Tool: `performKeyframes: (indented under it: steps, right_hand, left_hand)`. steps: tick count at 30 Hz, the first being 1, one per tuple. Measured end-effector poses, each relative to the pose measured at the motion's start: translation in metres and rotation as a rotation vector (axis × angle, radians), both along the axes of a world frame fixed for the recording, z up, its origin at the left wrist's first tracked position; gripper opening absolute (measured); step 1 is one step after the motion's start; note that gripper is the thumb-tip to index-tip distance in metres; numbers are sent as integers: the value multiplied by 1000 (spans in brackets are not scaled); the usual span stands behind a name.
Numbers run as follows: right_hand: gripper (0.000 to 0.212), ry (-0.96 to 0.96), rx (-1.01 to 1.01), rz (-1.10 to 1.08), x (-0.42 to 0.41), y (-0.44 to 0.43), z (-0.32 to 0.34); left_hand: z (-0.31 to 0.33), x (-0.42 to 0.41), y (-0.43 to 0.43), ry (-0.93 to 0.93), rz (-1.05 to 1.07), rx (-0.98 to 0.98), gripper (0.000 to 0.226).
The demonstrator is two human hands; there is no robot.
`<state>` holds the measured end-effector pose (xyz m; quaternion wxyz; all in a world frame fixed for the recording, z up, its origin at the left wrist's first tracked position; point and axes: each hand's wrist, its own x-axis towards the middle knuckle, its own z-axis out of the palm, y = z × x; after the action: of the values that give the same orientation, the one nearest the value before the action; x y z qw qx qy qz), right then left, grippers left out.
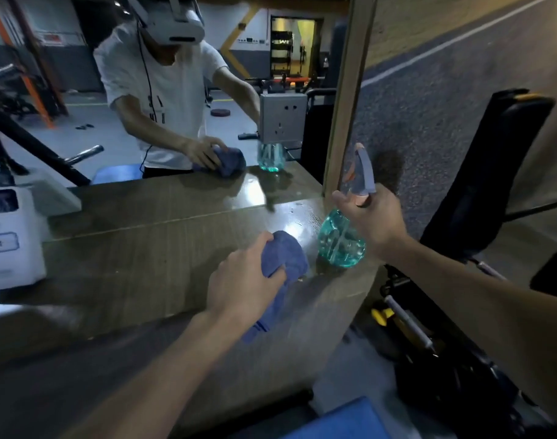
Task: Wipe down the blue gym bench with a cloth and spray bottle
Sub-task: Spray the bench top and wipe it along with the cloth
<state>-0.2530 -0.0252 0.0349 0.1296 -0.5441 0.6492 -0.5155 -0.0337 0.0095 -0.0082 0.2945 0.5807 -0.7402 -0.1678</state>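
Blue cloth (288, 255) lies bunched on the wooden counter (137, 255) near the middle of the view. The left hand (242, 286) grips it, fingers (258, 245) curled over the folds. Just beside the cloth, at three o'clock from it, a teal spray bottle (340, 245) stands upright at the counter's edge. The right hand (377, 223) holds its neck, fingers clamped below the grey trigger. The blue bench (340, 419) shows at five o'clock, at the bottom edge. A mirror (207, 90) rises at twelve o'clock, and a white box (11, 239) sits at nine.
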Motion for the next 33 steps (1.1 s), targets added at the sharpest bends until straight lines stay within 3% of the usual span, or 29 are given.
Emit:
performKeyframes:
  steps: [5,8,10,11,14,18,22,26,28,33]
  right_hand:
    - [27,-171,-102,-22,-15,78,-24]
    - [22,-231,-84,12,-33,131,-57]
    - [8,-253,-50,62,-46,162,-94]
    - [17,-261,-32,63,-52,176,-117]
    - [40,-339,125,14,-67,220,-192]
    - [23,-517,412,-122,-76,281,-308]
    - [20,-544,597,-191,-77,334,-404]
    - [32,-489,676,-135,-65,371,-469]
    - [21,-477,709,-152,-57,380,-490]
    - [9,-434,745,-154,-36,391,-514]
  left_hand:
    - [-22,-26,67,84,-55,6,43]
    - [-70,-34,109,76,-51,69,46]
    - [-112,-39,132,55,-59,159,45]
    - [-136,-43,143,44,-61,200,46]
    - [-216,-55,168,-57,-53,299,52]
    - [-336,-72,195,-204,-82,467,71]
    - [-435,-77,216,-461,-98,545,70]
    - [-509,-79,239,-640,-103,519,63]
    - [-540,-78,247,-700,-99,449,70]
    - [-566,-64,252,-597,-110,187,66]
